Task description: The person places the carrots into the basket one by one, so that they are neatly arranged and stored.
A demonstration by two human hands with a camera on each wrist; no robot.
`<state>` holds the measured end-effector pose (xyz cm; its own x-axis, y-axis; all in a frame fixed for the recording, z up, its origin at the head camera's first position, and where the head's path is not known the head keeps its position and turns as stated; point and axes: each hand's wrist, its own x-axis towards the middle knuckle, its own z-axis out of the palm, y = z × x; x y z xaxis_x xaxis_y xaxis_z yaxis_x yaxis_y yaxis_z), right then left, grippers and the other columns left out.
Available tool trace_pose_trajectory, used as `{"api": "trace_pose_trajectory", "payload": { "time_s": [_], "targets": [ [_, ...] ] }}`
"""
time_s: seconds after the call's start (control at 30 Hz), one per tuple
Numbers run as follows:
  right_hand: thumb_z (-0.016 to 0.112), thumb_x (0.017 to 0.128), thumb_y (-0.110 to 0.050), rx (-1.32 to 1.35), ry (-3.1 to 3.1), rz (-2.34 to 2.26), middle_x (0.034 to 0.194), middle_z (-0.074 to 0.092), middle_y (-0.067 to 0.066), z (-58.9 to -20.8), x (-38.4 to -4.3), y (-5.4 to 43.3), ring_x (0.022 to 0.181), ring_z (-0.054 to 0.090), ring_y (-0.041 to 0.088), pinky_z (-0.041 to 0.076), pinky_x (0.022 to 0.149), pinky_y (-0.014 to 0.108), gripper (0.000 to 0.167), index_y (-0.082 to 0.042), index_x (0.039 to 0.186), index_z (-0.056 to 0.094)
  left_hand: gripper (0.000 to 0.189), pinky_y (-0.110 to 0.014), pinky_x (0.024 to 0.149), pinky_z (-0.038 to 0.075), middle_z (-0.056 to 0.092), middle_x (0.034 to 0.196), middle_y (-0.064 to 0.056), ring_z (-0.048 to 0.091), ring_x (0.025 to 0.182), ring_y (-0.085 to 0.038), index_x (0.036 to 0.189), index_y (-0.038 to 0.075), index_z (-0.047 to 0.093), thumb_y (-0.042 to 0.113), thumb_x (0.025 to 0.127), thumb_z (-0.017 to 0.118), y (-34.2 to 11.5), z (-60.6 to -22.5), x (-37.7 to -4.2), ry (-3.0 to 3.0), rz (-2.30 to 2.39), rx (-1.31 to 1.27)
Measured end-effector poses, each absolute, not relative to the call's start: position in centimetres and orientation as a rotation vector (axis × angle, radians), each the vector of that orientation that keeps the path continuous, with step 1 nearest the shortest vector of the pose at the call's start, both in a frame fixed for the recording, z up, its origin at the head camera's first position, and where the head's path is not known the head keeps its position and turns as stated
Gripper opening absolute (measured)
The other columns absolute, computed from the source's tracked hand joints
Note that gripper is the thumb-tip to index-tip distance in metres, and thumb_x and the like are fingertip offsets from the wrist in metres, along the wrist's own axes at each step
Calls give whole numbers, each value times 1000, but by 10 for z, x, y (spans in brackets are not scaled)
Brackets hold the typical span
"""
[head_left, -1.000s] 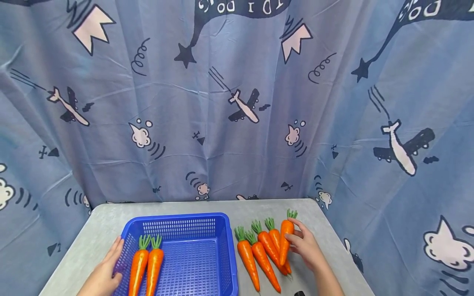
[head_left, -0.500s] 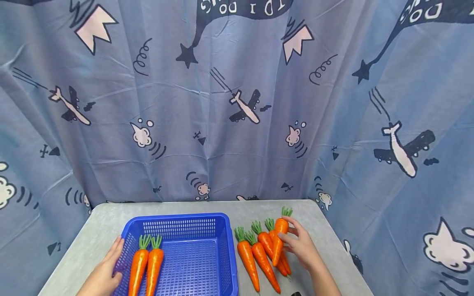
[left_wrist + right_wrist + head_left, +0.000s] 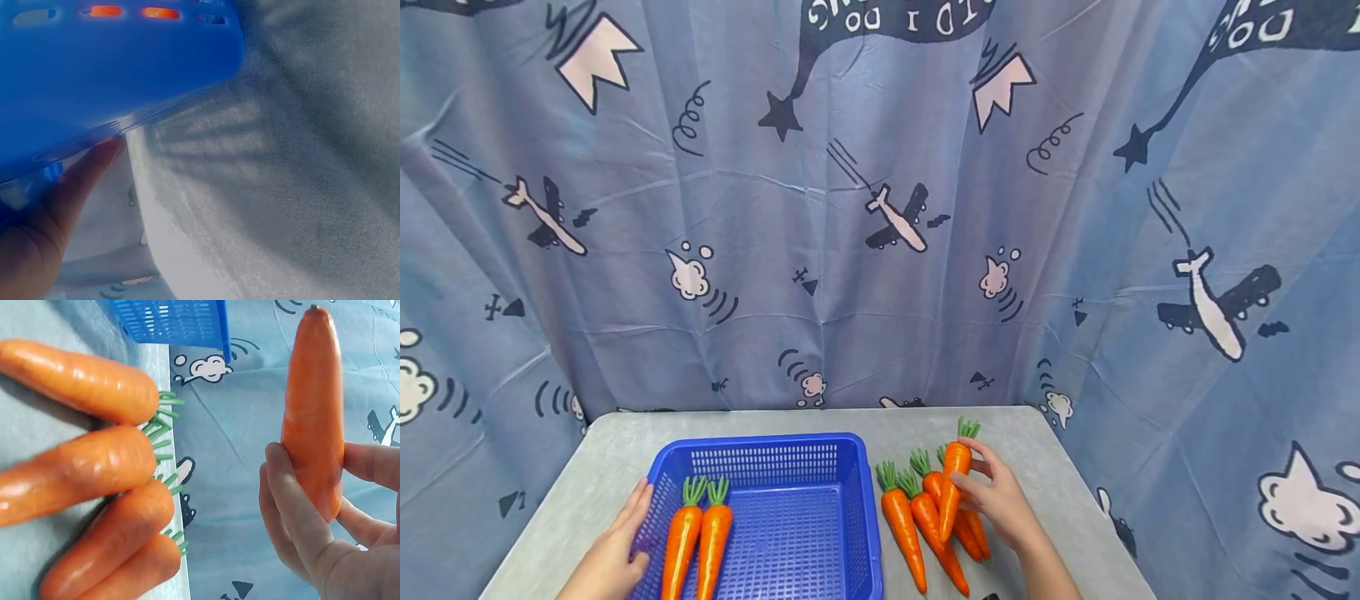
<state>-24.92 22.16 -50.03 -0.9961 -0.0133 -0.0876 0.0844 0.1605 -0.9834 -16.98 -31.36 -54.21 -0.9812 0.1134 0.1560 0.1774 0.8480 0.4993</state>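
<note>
My right hand [image 3: 996, 496] holds a carrot [image 3: 953, 483] with its green top up, raised over the carrots on the table. In the right wrist view the thumb and fingers close around this held carrot [image 3: 315, 406]. Beneath it lie several carrots [image 3: 901, 525] side by side, partly covered by the held one. My left hand [image 3: 613, 550] rests along the left side of a blue plastic basket [image 3: 871, 533], fingers straight against it. A digit [image 3: 81, 181] touches the basket's edge in the left wrist view. Two carrots [image 3: 681, 542] lie inside the basket at its left.
The grey table [image 3: 1022, 433] ends at a blue patterned curtain [image 3: 820, 292] behind it. A small black object [image 3: 991, 597] shows at the bottom edge of the head view, near the right forearm.
My right hand has moved left with the carrot, from the right end of the pile to over its middle. The left hand stays at the basket's side.
</note>
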Motion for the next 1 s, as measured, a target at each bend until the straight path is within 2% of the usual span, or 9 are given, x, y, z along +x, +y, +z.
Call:
{"api": "trace_pose_trajectory", "payload": {
  "time_s": [0.07, 0.17, 0.23, 0.3, 0.4, 0.67, 0.9, 1.0],
  "targets": [
    [68, 94, -13, 41, 2308, -2001, 139, 49, 27, -499, -250, 218, 99, 68, 29, 62, 77, 47, 59, -14, 148, 46, 90, -56, 101, 45, 30, 154, -36, 46, 132, -53, 147, -17, 34, -7, 66, 71, -314, -543, -170, -2885, -744, -231],
    [68, 94, -12, 17, 2265, -2026, 137, 49, 27, -498, -252, 212, 97, 69, 30, 62, 78, 48, 59, -14, 148, 46, 90, -54, 101, 44, 32, 154, -36, 47, 132, -52, 147, -17, 35, -7, 66, 72, -314, -544, -170, -2873, -722, -235],
    [68, 94, -11, 9, 2260, -2021, 135, 50, 27, -496, -252, 207, 95, 70, 30, 62, 77, 47, 58, -14, 147, 47, 89, -54, 103, 43, 32, 154, -35, 46, 133, -51, 148, -16, 34, -6, 67, 71, -314, -545, -171, -2895, -729, -219],
    [68, 94, -11, 0, 2263, -2010, 134, 52, 27, -495, -252, 203, 94, 70, 30, 62, 77, 46, 57, -15, 147, 47, 89, -60, 103, 39, 30, 154, -37, 44, 134, -54, 148, -17, 32, -6, 68, 70, -315, -544, -171, -2907, -775, -222],
    [68, 94, -12, -19, 2269, -1995, 133, 54, 26, -495, -252, 198, 91, 70, 29, 63, 76, 45, 57, -16, 146, 48, 89, -62, 103, 39, 29, 154, -38, 43, 134, -55, 148, -18, 31, -6, 68, 70, -315, -544, -171, -2921, -797, -217],
    [68, 94, -13, -116, 2232, -1985, 134, 52, 27, -494, -252, 188, 89, 70, 29, 63, 74, 46, 59, -15, 148, 46, 90, -61, 104, 38, 26, 155, -38, 41, 135, -56, 150, -17, 29, -5, 70, 70, -314, -541, -172, -2963, -821, -194],
    [70, 93, -14, -195, 2196, -1963, 140, 47, 30, -488, -252, 176, 89, 70, 30, 62, 71, 54, 60, -15, 149, 46, 89, -60, 104, 37, 25, 156, -38, 39, 136, -56, 149, -18, 28, -5, 71, 70, -314, -539, -174, -2986, -834, -187],
    [71, 93, -17, -217, 2199, -1948, 141, 46, 29, -485, -252, 169, 90, 70, 29, 62, 71, 52, 61, -16, 149, 46, 90, -60, 105, 37, 24, 156, -38, 38, 136, -57, 150, -18, 27, -4, 72, 69, -314, -538, -174, -3013, -845, -175]
  ]
}}
